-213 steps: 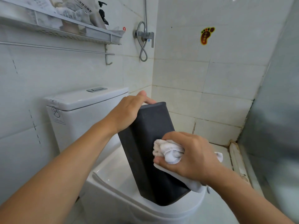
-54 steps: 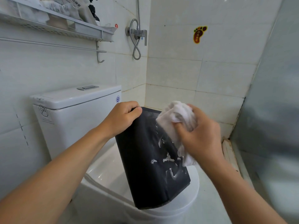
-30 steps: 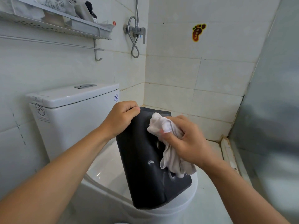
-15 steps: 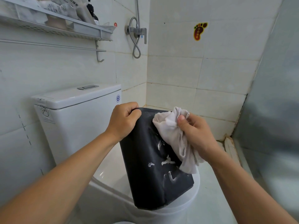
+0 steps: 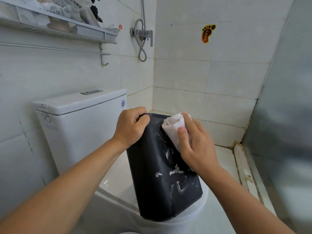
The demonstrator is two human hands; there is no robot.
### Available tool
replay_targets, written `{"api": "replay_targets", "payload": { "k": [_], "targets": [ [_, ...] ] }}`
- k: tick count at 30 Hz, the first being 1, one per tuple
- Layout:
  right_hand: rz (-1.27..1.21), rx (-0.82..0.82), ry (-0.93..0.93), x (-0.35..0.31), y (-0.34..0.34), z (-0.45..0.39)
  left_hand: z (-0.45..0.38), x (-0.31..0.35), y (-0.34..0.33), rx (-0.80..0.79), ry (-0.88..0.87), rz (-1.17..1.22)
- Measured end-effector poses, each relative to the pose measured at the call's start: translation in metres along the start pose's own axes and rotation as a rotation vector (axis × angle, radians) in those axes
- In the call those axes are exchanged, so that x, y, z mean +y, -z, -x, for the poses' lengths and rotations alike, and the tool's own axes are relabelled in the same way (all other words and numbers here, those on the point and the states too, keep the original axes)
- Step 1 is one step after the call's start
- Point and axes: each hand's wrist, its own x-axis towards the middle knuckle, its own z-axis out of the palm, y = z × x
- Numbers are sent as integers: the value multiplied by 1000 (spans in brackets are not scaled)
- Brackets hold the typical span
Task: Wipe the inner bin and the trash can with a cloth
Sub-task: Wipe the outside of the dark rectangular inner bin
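A black inner bin [image 5: 157, 188] stands tilted on the closed toilet lid, its side streaked with white foam. My left hand [image 5: 130, 126] grips the bin's top left edge, fingers curled over the rim. My right hand [image 5: 195, 146] holds a bunched white cloth [image 5: 173, 126] and presses it against the upper right part of the bin's side, thumb on the cloth. The bin's opening is hidden from me. No outer trash can is in view.
The white toilet [image 5: 190, 218] with its cistern [image 5: 81, 119] stands against the left tiled wall. A shelf with bottles [image 5: 67, 29] and a towel rail hang above. A shower valve and hose [image 5: 142, 36] sit in the corner; a glass partition [image 5: 283, 115] is at right.
My right hand has carried the cloth from the bin's middle up to its top right edge and now presses it flat there. My left hand keeps its hold on the rim.
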Motion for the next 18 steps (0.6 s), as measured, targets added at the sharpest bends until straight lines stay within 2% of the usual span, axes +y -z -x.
{"api": "replay_targets", "payload": {
  "k": [5, 10, 14, 18],
  "targets": [
    [161, -6, 42, 1, -2, 4, -3, 4, 5, -123, 80, 134],
    [215, -3, 201, -6, -4, 10, 0, 6, 15, -212, 35, 30],
    [154, -36, 237, -11, 4, 14, 4, 9, 14, -163, -56, -64],
    [160, -129, 408, -29, 10, 33, 5, 11, 11, -116, -95, -100]
  ]
}}
